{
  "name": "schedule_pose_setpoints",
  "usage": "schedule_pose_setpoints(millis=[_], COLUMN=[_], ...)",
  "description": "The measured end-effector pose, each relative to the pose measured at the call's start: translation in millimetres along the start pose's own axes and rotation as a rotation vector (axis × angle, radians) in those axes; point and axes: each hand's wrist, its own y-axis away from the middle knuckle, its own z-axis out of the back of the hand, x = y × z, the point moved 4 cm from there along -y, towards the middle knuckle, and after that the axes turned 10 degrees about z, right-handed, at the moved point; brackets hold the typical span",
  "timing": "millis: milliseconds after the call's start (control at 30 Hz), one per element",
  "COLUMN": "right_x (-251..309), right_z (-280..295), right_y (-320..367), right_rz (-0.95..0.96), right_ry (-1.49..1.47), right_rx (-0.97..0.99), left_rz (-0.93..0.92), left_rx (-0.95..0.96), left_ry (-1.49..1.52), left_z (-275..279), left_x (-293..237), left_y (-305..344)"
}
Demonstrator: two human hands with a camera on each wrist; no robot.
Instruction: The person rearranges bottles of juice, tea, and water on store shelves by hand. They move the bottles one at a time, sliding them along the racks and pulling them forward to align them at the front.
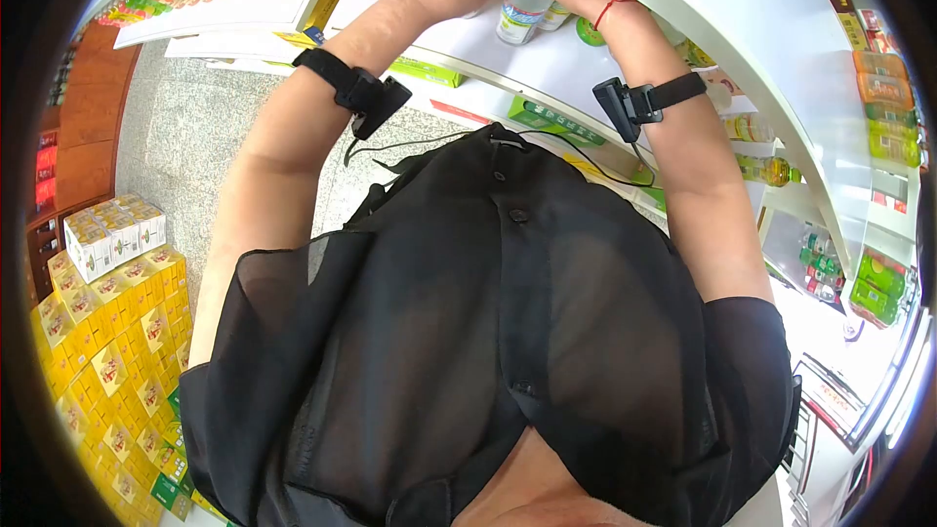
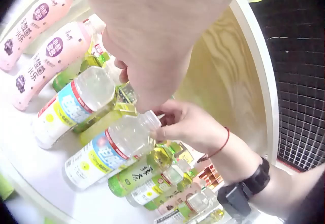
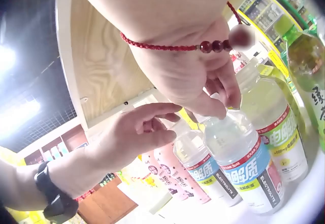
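In the head view both hands reach to the shelf (image 1: 429, 34) at the top. My right hand (image 2: 185, 127), with a red bracelet, pinches the top of a clear electrolyte drink bottle (image 2: 104, 155) standing upright on the shelf; the same bottle (image 3: 249, 168) shows a blue-and-white label in the right wrist view. My left hand (image 3: 134, 130) is just beside it, fingers loosely bent and thumb apart, nothing between them. Close under that hand stands another electrolyte drink bottle (image 2: 76, 102). In the left wrist view most left fingers are hidden behind the forearm.
Pink bottles (image 2: 51, 51) stand left of the clear ones. Green tea bottles (image 2: 137, 175) and a yellow-green electrolyte bottle (image 3: 279, 132) stand on the other side. A white curved panel (image 1: 722, 49) arches over the right forearm. Yellow cartons (image 1: 117, 361) are stacked on the floor at the left.
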Motion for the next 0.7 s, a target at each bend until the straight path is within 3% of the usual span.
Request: schedule_pose_setpoints(millis=[100,167,200,267,300,367,467,700], right_x=[-5,-13,-20,-33,-37,-45,-49,-60], right_z=[7,19,25,32,31,24,14,28], right_y=[9,17,18,18,15,10,5,25], right_rz=[0.050,0.093,0.105,0.111,0.107,0.098,0.083,0.122], right_ry=[0.035,0.102,0.167,0.317,0.386,0.471,0.520,0.567], right_rx=[-0.039,-0.104,-0.144,-0.203,-0.214,-0.213,-0.209,-0.253], left_rz=[0.096,0.289,0.289,0.040,0.041,0.188,0.075,0.074], left_rx=[0.106,0.250,0.250,0.007,0.006,0.241,0.253,0.264], left_ry=[0.114,0.231,0.232,0.241,0.240,0.225,0.175,0.069], left_z=[-21,-28,-37,-49,-47,-50,-42,-45], left_x=[-9,-14,-11,-9,-11,-10,-15,-15], left_y=[1,-3,-5,-9,-12,-20,-26,-35])
